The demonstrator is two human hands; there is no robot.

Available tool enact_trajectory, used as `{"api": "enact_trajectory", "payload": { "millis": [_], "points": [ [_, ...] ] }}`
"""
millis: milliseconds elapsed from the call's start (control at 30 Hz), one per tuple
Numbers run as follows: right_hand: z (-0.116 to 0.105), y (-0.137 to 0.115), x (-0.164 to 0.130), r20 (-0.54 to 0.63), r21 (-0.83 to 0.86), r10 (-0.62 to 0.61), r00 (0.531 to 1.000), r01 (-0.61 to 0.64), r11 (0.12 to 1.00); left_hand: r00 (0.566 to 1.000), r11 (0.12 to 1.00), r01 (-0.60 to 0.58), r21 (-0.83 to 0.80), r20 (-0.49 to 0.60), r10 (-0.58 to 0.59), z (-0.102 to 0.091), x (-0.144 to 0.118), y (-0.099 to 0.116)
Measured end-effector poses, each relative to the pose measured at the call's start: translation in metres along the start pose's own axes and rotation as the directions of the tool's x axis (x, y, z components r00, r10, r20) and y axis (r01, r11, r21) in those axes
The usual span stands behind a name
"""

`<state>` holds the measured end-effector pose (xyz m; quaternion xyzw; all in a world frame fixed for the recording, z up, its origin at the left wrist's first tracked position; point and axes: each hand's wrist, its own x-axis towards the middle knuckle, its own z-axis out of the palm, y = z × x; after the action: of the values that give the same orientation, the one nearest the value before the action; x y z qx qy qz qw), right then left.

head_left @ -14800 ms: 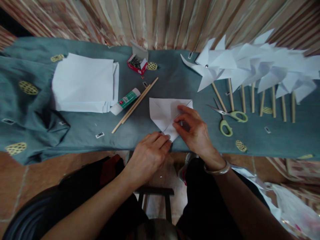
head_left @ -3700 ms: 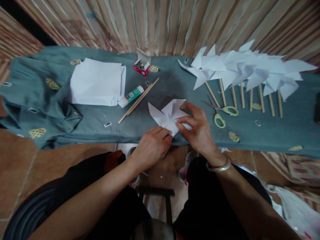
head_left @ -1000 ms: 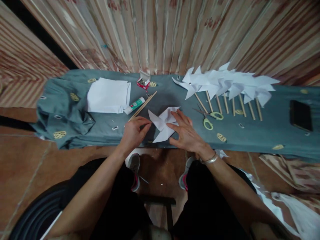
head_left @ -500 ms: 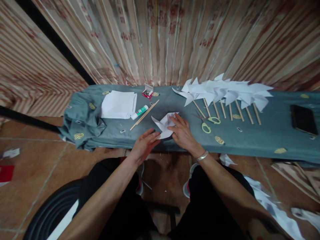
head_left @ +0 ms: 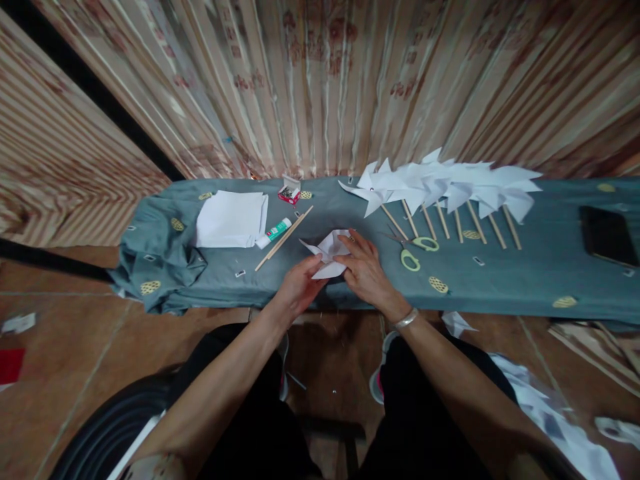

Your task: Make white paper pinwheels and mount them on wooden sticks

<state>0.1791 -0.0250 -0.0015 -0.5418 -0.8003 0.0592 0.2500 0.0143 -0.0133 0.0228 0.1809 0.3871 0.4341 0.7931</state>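
Between my hands, at the front edge of the cloth-covered bench, is a white paper pinwheel without a stick, its blades partly folded in. My left hand grips its lower left corner, thumb on top and fingers beneath. My right hand holds the right side, its fingers pressing on the folded paper near the middle. Just left of the paper lie two wooden sticks and a green-and-white glue stick. Scissors with light green handles rest to the right of my right hand.
A stack of white paper and a small red box of pins lie on the left of the bench. Several finished pinwheels on sticks overlap at the back right. A black phone lies far right. Paper scraps are on the floor.
My left hand has moved in and up, its thumb now over the paper's left part. My right hand stays on the paper. The view has shifted slightly.
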Motion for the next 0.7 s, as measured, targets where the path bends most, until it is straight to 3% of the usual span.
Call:
{"api": "enact_trajectory", "payload": {
  "millis": [167,400,533,700],
  "points": [
    [-0.005,-0.007,-0.002,-0.049,0.018,0.022,0.999,-0.021,1.0,0.996,0.999,0.05,0.011,-0.078,-0.049,0.01,0.001,0.006],
    [-0.009,-0.018,-0.007,-0.139,-0.029,-0.021,0.99,0.017,0.999,1.0,0.998,-0.012,0.068,0.011,0.011,0.01,0.006,0.005],
    [-0.014,-0.025,-0.01,-0.127,-0.052,-0.048,0.991,0.041,0.998,0.994,0.991,-0.098,0.092,0.06,0.092,0.01,0.007,0.007],
    [-0.022,-0.031,-0.012,-0.108,-0.054,-0.053,0.993,0.047,0.997,0.991,0.981,-0.129,0.147,0.034,0.126,0.012,0.006,0.016]
  ]
}}
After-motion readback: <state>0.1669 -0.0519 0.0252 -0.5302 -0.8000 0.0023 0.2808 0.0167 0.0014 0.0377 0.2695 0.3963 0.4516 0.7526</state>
